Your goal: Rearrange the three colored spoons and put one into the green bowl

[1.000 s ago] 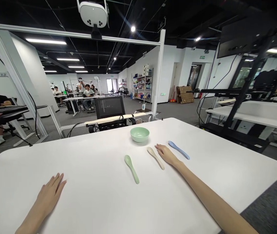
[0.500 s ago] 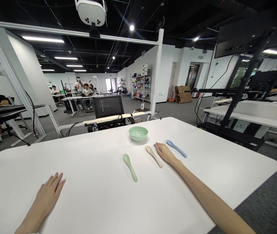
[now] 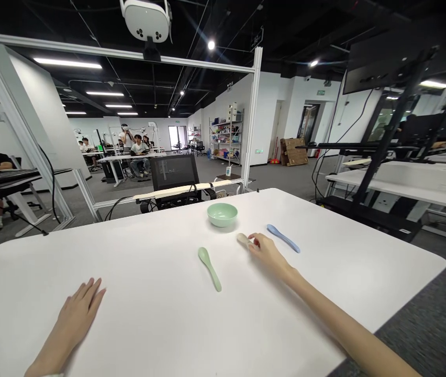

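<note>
Right hand (image 3: 268, 255) has slid onto the cream spoon (image 3: 242, 239), and now the hand covers most of that spoon. Only the round end pokes out past the fingers (image 3: 253, 240). The grip is nearly shut, with the fingers curled in on the spoon. It looks like it has hold of the spoon, but the hand hides the spot, so that is hard to be sure of.

Left hand (image 3: 77, 314) lies flat and open on the white desk (image 3: 325, 293), and it holds nothing. Green spoon (image 3: 209, 268) lies between the two hands, much nearer the right one. Blue spoon (image 3: 282, 238) lies just past the right hand.

Farther up sits a pale green bowl (image 3: 222, 214), and no spoon is in it. All three spoons are out on the desk, and only the cream one has a hand on it.

Past the desk stands a black chair (image 3: 174, 174). Far off is a shelf (image 3: 226, 137) full of things.
</note>
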`<state>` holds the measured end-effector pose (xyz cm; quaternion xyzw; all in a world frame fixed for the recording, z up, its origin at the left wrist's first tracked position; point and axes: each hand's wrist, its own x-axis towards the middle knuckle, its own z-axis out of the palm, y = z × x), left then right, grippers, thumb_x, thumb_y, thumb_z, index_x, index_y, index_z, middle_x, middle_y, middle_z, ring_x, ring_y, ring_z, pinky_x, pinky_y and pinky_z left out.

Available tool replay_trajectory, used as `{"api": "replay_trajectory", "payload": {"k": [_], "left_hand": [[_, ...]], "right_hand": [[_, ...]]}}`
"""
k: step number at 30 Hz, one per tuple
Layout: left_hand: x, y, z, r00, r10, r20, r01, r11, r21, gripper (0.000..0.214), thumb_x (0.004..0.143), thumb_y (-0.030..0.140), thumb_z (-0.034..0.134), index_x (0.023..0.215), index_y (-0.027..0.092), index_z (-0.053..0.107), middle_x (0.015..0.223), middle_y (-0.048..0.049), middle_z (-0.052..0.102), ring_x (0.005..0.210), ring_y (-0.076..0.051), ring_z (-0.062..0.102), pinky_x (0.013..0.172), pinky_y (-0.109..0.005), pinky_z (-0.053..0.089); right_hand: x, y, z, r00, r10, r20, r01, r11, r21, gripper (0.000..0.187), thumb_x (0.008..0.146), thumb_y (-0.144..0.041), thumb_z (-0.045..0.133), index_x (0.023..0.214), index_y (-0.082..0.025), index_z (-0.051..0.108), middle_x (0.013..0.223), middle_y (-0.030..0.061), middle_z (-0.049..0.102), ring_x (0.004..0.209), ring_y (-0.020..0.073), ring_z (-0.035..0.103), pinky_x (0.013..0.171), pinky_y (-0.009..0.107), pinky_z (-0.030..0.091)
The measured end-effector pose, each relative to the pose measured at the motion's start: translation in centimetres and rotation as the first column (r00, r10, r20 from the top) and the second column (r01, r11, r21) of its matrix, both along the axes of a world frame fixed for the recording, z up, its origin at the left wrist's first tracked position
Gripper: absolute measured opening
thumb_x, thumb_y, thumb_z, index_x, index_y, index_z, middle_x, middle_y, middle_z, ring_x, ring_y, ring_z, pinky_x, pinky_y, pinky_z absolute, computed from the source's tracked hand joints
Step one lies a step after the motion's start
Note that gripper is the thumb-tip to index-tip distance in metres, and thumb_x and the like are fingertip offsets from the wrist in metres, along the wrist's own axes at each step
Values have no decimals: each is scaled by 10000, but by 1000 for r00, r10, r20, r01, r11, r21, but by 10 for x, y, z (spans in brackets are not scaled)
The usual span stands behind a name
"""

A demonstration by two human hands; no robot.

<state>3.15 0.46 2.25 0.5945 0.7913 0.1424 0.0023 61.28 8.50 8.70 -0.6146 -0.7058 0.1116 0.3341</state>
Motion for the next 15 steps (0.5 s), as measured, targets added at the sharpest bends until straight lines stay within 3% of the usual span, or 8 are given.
{"api": "replay_trajectory", "payload": {"k": [4, 9, 15], "left_hand": [[0, 1, -2, 1000, 4, -10, -4, 1000, 18, 828, 936, 537, 206, 1530, 68, 542, 1669, -188, 484, 1570, -373, 414, 1279, -588, 320], [1, 0, -2, 1000, 9, -1, -9, 999, 39, 824, 933, 549, 217, 1523, 85, 557, 1653, -178, 509, 1564, -366, 428, 1273, -583, 334], [3, -1, -1, 1000, 6, -9, -6, 1000, 24, 838, 935, 550, 202, 1530, 70, 544, 1669, -185, 483, 1570, -363, 420, 1280, -581, 328]], "right_hand": [[1, 36, 31, 999, -2, 48, -4, 992, 122, 297, 903, -246, 525, 1070, -164, 756, 903, 83, 725, 771, 210, 630, 741, 300, 466], [-19, 93, 68, 974, -2, 227, -26, 993, 117, 306, 934, -183, 527, 1036, -146, 813, 1032, 136, 787, 894, 216, 686, 796, 263, 479], [-48, 134, 79, 899, -27, 438, 22, 1000, 15, 305, 965, -159, 556, 1019, -145, 855, 1002, 169, 817, 1001, 269, 720, 822, 283, 489]]}}
